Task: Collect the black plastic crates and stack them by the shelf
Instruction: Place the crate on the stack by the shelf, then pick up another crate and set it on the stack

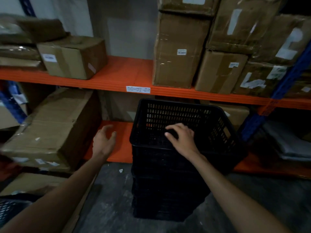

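**Top crate sits crooked on the stack**

A dim storeroom: an orange shelf (117, 78) on blue uprights runs across the back, loaded with cardboard boxes (74, 56), above a grey concrete floor (111, 195). The stack of black crates (168, 190) stands on that floor directly in front of the shelf, its far side close to the lower orange deck.

The top crate (181, 118) looks tilted and turned a little against the crates beneath it, so it seems not fully nested. The likely trouble is that a push on one side jams it askew, or rocks the tall, narrow column sideways toward the big cardboard box (50, 128) left of the stack. Another black crate (8, 209) shows at the bottom left corner, well apart from the stack, so collecting is probably not finished.

The right hand (183, 138) reaches over the near rim into the top crate, fingers spread and curved, holding nothing; whether the fingertips touch the crate wall I cannot tell. The left hand (104, 142) hovers just left of the stack, open and empty, fingers loosely spread, touching nothing.
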